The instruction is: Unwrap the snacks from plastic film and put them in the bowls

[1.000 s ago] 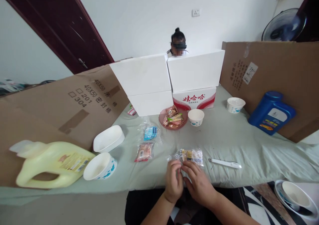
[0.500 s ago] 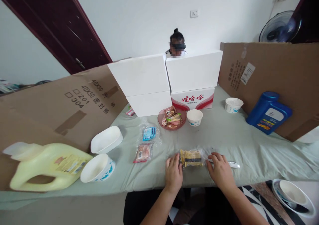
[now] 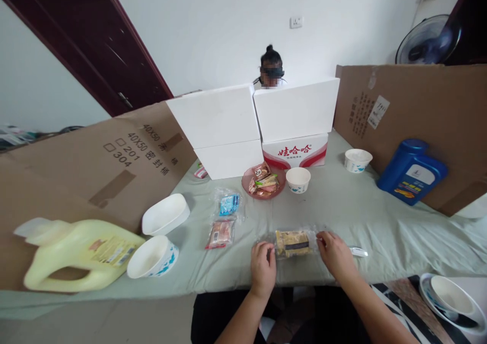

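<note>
1. The work place was covered by a pale green cloth (image 3: 342, 202), and a white wall (image 3: 213, 24) could be seen at the back.
2. Tall brown cardboard (image 3: 114, 181) was stood up on the left side, and more brown cardboard (image 3: 403, 100) was stood up on the right.
3. White boxes (image 3: 228, 118) were stacked at the far end, and another person (image 3: 271, 57) was partly hidden behind them.
4. A yellow packet (image 3: 292, 243) was laid near the front edge, between the two hands, inside a clear bag (image 3: 312, 234).
5. The bag's right end was pinched by the thumb and fingers of the right hand (image 3: 335, 252).
6. The left hand (image 3: 263, 265) was put at the bag's left end with its fingers bent; whether the plastic was grasped could not be told.
7. A white tool (image 3: 358, 251) was partly hidden by the right hand.
8. To the left, a pink packet (image 3: 220, 234) was placed in front of a blue packet (image 3: 229, 204).
9. Farther back, a pink plate (image 3: 245, 181) was filled with small snacks (image 3: 266, 183), and a white bowl (image 3: 298, 180) was set just beside it.
10. A yellow jug (image 3: 79, 252) was kept at the far left, and a blue bottle (image 3: 413, 174) at the right.
</note>
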`<act>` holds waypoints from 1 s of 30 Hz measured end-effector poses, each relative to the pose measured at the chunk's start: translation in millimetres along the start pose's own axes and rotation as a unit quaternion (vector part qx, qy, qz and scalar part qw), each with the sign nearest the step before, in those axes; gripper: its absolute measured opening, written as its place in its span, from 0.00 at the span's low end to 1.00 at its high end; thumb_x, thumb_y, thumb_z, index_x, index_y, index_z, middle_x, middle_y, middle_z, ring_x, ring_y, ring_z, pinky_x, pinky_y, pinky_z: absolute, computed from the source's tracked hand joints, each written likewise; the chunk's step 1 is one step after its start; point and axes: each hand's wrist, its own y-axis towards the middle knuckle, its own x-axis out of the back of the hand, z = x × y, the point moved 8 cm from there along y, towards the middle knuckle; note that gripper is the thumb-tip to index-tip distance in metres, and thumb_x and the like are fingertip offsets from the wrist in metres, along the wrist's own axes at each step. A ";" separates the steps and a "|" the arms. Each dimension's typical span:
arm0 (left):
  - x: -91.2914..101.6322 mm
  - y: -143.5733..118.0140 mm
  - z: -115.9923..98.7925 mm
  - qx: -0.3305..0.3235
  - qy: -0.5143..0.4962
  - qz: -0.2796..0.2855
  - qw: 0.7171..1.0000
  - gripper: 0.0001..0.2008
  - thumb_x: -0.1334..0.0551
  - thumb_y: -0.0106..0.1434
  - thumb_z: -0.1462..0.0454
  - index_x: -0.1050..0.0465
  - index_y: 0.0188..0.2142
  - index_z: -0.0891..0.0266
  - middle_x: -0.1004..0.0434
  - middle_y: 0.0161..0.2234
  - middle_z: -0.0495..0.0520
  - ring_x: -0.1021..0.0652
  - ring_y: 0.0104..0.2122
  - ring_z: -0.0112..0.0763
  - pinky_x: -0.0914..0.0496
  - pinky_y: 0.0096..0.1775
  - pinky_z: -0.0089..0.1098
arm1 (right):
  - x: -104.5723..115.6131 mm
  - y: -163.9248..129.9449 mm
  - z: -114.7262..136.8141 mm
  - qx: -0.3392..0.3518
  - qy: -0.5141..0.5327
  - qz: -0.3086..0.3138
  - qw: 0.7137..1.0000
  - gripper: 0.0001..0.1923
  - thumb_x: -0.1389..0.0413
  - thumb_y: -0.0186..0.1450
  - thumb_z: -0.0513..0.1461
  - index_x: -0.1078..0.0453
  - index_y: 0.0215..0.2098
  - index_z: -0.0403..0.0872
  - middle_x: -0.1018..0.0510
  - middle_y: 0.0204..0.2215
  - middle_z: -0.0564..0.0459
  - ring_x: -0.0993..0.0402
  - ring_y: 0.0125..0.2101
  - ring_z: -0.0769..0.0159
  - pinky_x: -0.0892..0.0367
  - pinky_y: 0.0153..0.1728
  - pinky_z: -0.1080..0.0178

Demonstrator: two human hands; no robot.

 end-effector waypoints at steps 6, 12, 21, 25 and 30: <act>22.4 5.7 -23.6 -0.073 0.030 -0.005 0.997 0.07 0.45 0.64 0.69 0.29 0.37 0.59 0.25 0.38 0.55 0.26 0.42 0.39 0.31 0.46 0.43 | 44.0 -1.1 -6.3 0.017 0.006 -0.116 0.993 0.13 0.52 0.66 0.40 0.31 0.44 0.44 0.25 0.39 0.43 0.30 0.42 0.53 0.33 0.43 0.52; 25.1 -14.4 -81.8 -0.258 0.007 0.110 0.960 0.11 0.45 0.59 0.71 0.29 0.38 0.60 0.23 0.42 0.55 0.29 0.53 0.44 0.41 0.57 0.49 | 53.3 -9.3 80.2 0.244 0.093 -0.019 0.965 0.21 0.56 0.67 0.32 0.39 0.57 0.48 0.28 0.52 0.47 0.40 0.57 0.59 0.42 0.57 0.51; 27.0 -33.8 -70.6 -0.273 0.027 0.232 0.933 0.08 0.46 0.59 0.70 0.30 0.32 0.60 0.28 0.27 0.52 0.25 0.35 0.37 0.31 0.49 0.48 | 0.6 -46.1 87.4 0.236 -0.048 0.158 0.958 0.12 0.53 0.63 0.30 0.29 0.33 0.47 0.23 0.25 0.50 0.26 0.28 0.61 0.34 0.38 0.57; 32.8 -31.0 -60.4 -0.223 0.024 0.240 0.945 0.04 0.42 0.61 0.64 0.30 0.33 0.60 0.27 0.31 0.55 0.26 0.34 0.38 0.27 0.38 0.40 | -5.4 -51.0 56.5 0.148 -0.098 0.168 0.970 0.11 0.52 0.64 0.31 0.28 0.35 0.46 0.22 0.24 0.47 0.27 0.22 0.60 0.40 0.23 0.60; 22.7 -17.0 -65.8 -0.188 -0.011 0.200 0.962 0.09 0.48 0.65 0.71 0.30 0.38 0.59 0.25 0.34 0.54 0.25 0.36 0.35 0.27 0.41 0.37 | 3.9 -43.0 74.6 0.190 -0.031 0.133 0.972 0.11 0.52 0.66 0.32 0.31 0.30 0.49 0.23 0.31 0.49 0.26 0.35 0.59 0.35 0.33 0.61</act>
